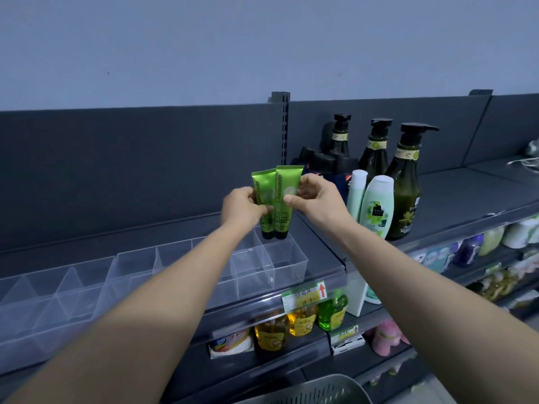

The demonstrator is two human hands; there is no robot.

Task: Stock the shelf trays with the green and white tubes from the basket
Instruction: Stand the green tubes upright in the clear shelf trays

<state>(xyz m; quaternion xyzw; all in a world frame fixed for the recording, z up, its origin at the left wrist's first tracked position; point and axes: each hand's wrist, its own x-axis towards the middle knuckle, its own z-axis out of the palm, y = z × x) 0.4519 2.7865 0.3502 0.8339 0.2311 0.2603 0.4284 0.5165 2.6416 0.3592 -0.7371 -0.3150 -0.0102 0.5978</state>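
Head camera faces the near shelf [455, 196], looking slightly down.

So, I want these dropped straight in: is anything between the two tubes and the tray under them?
Nothing visible. The left hand and right hand hold the tubes caps down over the right end of the tray; the compartments there are open-topped and look empty.

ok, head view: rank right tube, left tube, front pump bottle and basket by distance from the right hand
1. right tube: pinched in the right hand.
2. left tube: just left of it, held by the left hand.
3. front pump bottle: on the shelf, to the right.
4. basket: bottom edge, far below.
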